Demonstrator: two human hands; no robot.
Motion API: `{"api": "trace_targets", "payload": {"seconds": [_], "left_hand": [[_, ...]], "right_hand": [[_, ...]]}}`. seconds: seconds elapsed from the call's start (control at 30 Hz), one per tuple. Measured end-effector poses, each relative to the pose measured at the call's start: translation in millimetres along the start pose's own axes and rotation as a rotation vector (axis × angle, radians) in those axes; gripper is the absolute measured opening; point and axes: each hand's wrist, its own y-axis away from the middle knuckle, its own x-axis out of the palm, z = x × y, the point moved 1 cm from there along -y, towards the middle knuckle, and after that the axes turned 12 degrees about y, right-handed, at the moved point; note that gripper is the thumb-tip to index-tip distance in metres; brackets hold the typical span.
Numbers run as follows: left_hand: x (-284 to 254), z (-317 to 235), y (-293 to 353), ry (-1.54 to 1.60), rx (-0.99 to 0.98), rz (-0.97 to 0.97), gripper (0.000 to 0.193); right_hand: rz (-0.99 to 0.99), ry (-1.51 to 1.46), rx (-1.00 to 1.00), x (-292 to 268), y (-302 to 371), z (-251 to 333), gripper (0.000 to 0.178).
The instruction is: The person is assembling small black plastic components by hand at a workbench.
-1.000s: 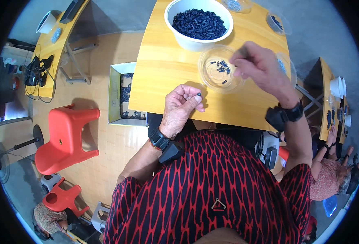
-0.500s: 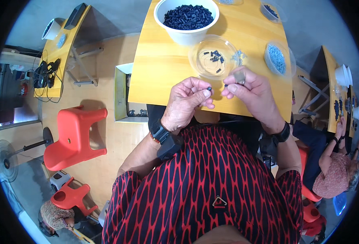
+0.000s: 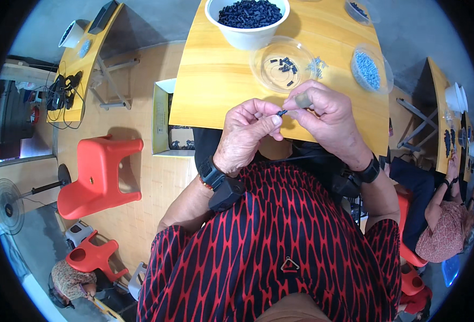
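Observation:
My left hand (image 3: 245,134) pinches a small black cylindrical piece (image 3: 280,113) between thumb and forefinger, over the near edge of the yellow table. Close against that piece are the closed fingertips of my right hand (image 3: 328,115); whatever they grip is too small to make out. A tan covering (image 3: 303,100) wraps one right finger. Just beyond the hands stands a shallow clear round container (image 3: 262,85) with several small black pieces (image 3: 286,65) in it. To its right lies a loose pile of thin silvery pins or screws (image 3: 316,67).
A white bowl (image 3: 247,38) full of black pieces stands at the far left of the table (image 3: 204,88). A clear tub of silvery-blue small parts (image 3: 366,71) sits at the right. A red stool (image 3: 94,174) and an open box (image 3: 163,115) are to my left; a person (image 3: 443,228) sits at right.
My right hand has moved left, bringing its fingertips up to the black piece in my left hand. The two hands were a little apart before. The view has shifted slightly.

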Motion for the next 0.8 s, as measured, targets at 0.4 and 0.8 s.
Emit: {"api": "trace_targets", "payload": {"seconds": [0.4,0.8], "left_hand": [[-4.9,3.5,0.2,-0.005,0.016,-0.022,0.013],[-7.4,4.5,1.1,0.038,0.006,-0.017,0.015]], "right_hand": [[0.018,0.033,0.041,-0.5,-0.6,-2.1,0.010],[0.093,0.105,0.020,-3.6,-5.5,2.8,0.011]]}}
